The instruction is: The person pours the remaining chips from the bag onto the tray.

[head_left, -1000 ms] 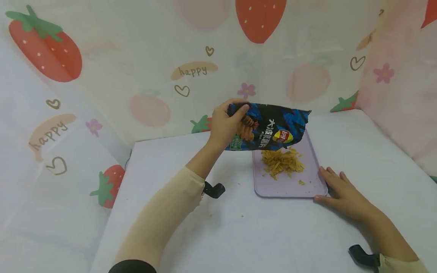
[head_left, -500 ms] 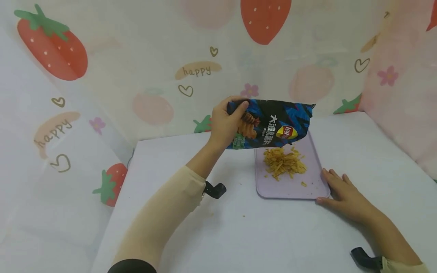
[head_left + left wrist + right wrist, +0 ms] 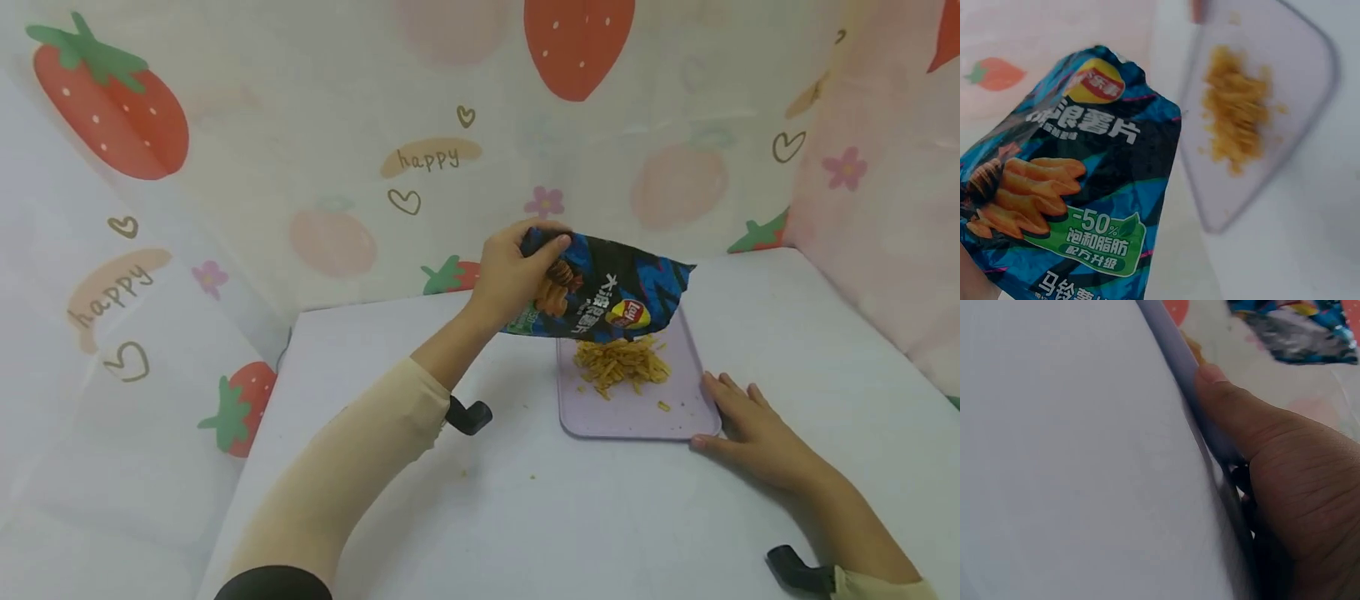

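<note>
My left hand [image 3: 513, 262] grips the closed-looking end of a blue and black potato chip bag [image 3: 611, 287], thumb on its printed front. Held sideways, the bag hangs above the far part of a lilac tray [image 3: 600, 421] with its other end sloping down to the right. In the left wrist view the bag [image 3: 1079, 181] fills the left side. A pile of broken potato chips [image 3: 621, 365] lies on the tray, partly covered by the bag in the head view. My right hand [image 3: 765, 433] rests at the tray's near right corner, fingers extended along the side, thumb [image 3: 1216, 390] at the front rim.
The tray sits on a white table [image 3: 637, 525] whose back meets a strawberry-printed curtain [image 3: 345, 100]. A few small crumbs [image 3: 532, 477] dot the tabletop in front of the tray. Dark curved pieces [image 3: 470, 417] stick out at both wrists.
My left hand has shifted slightly right, and the bag's far end has tipped downward, after rising a little half a second ago. The tray and my right hand stay in place.
</note>
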A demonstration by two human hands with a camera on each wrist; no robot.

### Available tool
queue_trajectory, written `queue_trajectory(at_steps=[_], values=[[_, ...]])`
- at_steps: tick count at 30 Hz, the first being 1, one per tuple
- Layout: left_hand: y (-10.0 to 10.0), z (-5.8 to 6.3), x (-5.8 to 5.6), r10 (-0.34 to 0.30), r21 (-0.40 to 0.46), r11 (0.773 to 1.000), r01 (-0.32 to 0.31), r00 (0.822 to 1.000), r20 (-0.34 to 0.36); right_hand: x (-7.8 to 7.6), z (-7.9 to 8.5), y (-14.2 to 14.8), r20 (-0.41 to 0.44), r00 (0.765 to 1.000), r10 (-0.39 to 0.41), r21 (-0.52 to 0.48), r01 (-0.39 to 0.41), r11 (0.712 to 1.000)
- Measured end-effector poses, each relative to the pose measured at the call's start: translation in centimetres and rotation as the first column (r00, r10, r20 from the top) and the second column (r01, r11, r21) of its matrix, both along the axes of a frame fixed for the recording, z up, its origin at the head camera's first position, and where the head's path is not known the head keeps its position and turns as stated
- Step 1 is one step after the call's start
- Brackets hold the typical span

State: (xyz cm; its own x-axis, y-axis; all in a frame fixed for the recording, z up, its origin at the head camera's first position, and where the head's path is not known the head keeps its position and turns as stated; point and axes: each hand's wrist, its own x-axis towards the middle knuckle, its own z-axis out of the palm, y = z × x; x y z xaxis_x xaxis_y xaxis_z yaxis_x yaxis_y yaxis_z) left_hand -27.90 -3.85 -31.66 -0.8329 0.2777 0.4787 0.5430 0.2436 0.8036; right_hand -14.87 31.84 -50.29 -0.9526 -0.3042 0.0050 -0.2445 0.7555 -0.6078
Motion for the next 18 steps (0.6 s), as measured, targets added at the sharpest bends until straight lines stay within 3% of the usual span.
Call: queue_trajectory(at_steps=[3,7,12,18], values=[[-0.1,0.1,0.4,-0.017,0.006,1.0,0.017,1.0,-0.016,0.6,-0.6,-0.6,-0.008,1.0,-0.017,-0.01,0.017,1.0],[-0.2,-0.1,0.2,-0.008,0.024,1.0,0.008,1.0,0.019,0.6,-0.6,-0.7,-0.027,1.0,-0.015,0.001,0.015,1.0],[-0.4,-0.3,0.0,0.015,0.139,0.99,-0.016,1.0,0.014,0.7,-0.4,-0.6,-0.04,0.999,-0.01,0.006,0.01,1.0],[-0.6,-0.9,-0.1,-0.005,0.067,0.998,0.002,0.999,0.036,0.6,-0.5,-0.6,-0.047,0.999,-0.003,0.005,0.003,1.0]])
